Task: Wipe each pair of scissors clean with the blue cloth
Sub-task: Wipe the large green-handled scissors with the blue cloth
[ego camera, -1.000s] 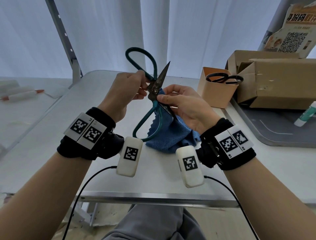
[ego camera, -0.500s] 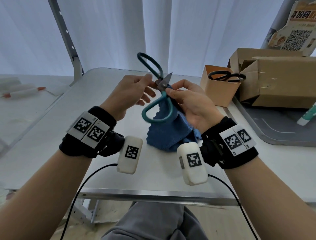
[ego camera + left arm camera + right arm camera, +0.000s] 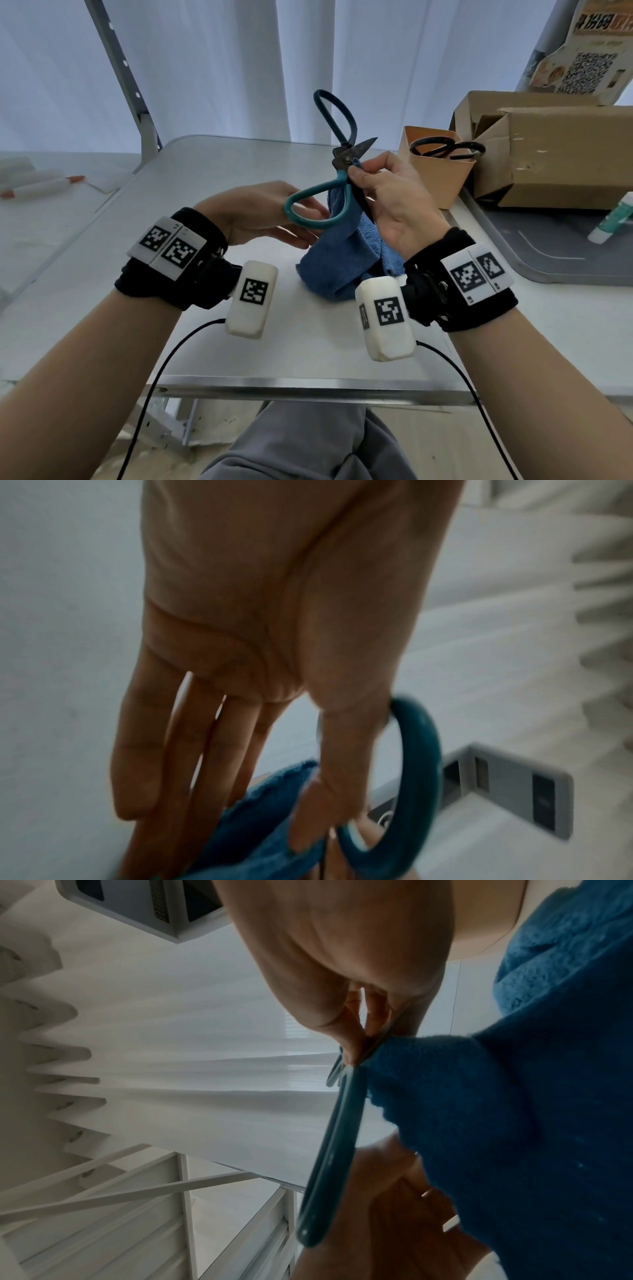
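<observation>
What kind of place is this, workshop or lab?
Looks like a makeshift recording setup more than a workshop: a plain white folding table against white curtains, with cardboard boxes and a paper cup holding spare scissors.

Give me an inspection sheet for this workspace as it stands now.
Surface: white table, metal front edge.
Job's things: teal-handled scissors held up above the table, blades open; blue cloth hanging from the blade area, its lower end on the table; black scissors standing in a tan cup.
Clutter: cardboard box; glue stick on a grey tray; white tubes at far left.
Hands: right hand pinches cloth and scissors near the pivot; left hand open, fingers straight, by the lower handle loop.
Cables: black leads from both wrist cameras.
Surroundings: white curtain; a QR poster at top right.
</observation>
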`<state>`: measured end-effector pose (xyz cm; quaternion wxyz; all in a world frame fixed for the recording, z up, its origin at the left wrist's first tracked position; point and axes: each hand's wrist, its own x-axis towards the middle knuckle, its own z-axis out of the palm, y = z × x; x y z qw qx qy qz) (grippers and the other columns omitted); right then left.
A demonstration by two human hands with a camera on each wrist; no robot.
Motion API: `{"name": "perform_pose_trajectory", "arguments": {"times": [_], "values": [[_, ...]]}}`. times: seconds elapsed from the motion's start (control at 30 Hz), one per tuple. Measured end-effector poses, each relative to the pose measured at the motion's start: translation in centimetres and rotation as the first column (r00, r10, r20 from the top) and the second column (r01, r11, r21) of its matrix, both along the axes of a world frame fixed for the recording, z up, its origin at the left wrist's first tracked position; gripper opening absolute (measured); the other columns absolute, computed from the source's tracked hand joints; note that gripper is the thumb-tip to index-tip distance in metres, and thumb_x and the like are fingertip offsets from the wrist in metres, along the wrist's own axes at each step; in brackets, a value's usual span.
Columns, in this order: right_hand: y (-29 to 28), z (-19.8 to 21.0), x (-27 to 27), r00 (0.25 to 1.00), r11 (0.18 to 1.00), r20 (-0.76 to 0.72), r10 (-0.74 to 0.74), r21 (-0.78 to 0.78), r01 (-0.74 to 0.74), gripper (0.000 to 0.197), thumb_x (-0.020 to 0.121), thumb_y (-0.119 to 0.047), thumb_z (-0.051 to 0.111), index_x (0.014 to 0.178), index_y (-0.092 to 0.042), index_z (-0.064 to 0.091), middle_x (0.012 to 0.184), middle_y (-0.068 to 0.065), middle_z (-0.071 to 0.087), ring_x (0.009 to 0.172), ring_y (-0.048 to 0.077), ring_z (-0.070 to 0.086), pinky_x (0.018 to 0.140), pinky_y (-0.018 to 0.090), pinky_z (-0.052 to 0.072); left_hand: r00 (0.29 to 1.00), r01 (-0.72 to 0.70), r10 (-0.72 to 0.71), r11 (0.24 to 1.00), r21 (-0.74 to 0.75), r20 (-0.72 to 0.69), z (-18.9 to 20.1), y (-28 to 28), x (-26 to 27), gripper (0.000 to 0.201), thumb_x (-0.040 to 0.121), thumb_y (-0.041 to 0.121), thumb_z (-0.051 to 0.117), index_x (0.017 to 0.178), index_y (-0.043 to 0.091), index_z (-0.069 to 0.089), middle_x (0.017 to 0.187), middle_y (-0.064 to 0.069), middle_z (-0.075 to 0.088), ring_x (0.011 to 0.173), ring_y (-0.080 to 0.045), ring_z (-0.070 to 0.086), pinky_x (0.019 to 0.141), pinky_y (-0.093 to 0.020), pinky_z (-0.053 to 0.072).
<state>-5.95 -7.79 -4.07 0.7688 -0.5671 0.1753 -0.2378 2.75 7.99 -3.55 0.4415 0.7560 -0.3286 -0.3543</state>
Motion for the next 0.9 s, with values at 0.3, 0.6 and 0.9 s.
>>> {"name": "perform_pose_trajectory", "arguments": {"times": [0.3, 0.6, 0.9], "values": [[0.3, -0.1, 0.2, 1.0, 1.0, 0.017, 0.012, -0.016, -0.012, 0.027, 0.093, 0.007, 0.06, 0.075, -0.011, 0.049, 0.088, 0.012, 0.066, 0.06, 0.011, 0.066, 0.055, 0.021, 0.052, 0.993, -0.057, 0.056, 0.998, 0.004, 0.107, 0.3, 0.1, -0.3, 0.048, 0.067, -0.004, 0.085, 0.11, 0.002, 0.064, 0.085, -0.012, 0.073, 0.071, -0.013, 0.069, 0.066, -0.021, 0.055], [0.7, -0.3, 0.0, 0.994, 0.988, 0.025, 0.111, -0.108, -0.107, 0.028, 0.092, 0.009, 0.059, 0.075, -0.011, 0.05, 0.099, 0.019, 0.069, 0.069, 0.016, 0.069, 0.06, 0.022, 0.054, 0.944, -0.189, 0.157, 0.978, 0.086, 0.29, 0.0, -0.2, 0.0, 0.03, 0.068, -0.008, 0.083, 0.088, 0.007, 0.067, 0.069, -0.004, 0.071, 0.057, -0.007, 0.062, 0.051, -0.011, 0.047], [1.0, -0.2, -0.2, 0.985, 0.959, -0.05, 0.164, -0.227, -0.171, 0.026, 0.088, 0.009, 0.065, 0.075, -0.01, 0.053, 0.093, 0.018, 0.067, 0.073, 0.021, 0.067, 0.067, 0.025, 0.056, 0.956, -0.232, 0.238, 0.971, -0.059, 0.168, 0.7, 1.3, 1.4, 0.027, 0.078, 0.005, 0.08, 0.103, 0.008, 0.072, 0.085, -0.004, 0.069, 0.084, -0.015, 0.063, 0.077, -0.024, 0.051]]}}
